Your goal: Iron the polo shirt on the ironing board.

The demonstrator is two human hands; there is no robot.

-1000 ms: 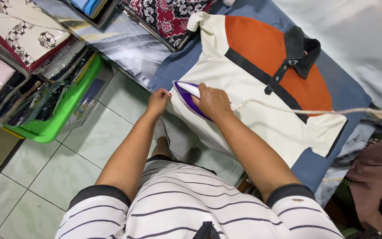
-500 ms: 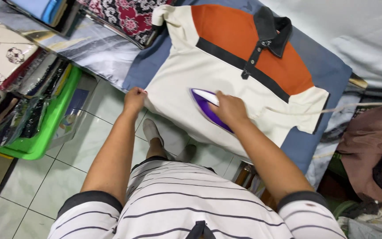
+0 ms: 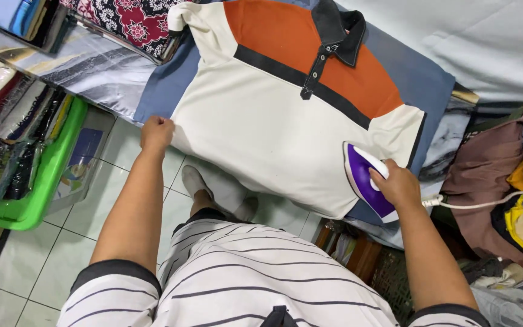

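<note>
The purple iron (image 3: pixel 365 181) sat at the lower right corner of the cream and orange polo shirt (image 3: pixel 273 121), spread on the blue ironing board (image 3: pixel 413 79). The right hand (image 3: pixel 398 184) gripped its handle, fingers wrapped around. The left hand (image 3: pixel 157 133), fingers curled shut, pinched the shirt's hem edge.

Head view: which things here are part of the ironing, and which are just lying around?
In use: purple iron in right hand; polo shirt, its hem gripped by left hand; blue board cover.
Lying about: green basket, floral fabric, clothes pile.
</note>
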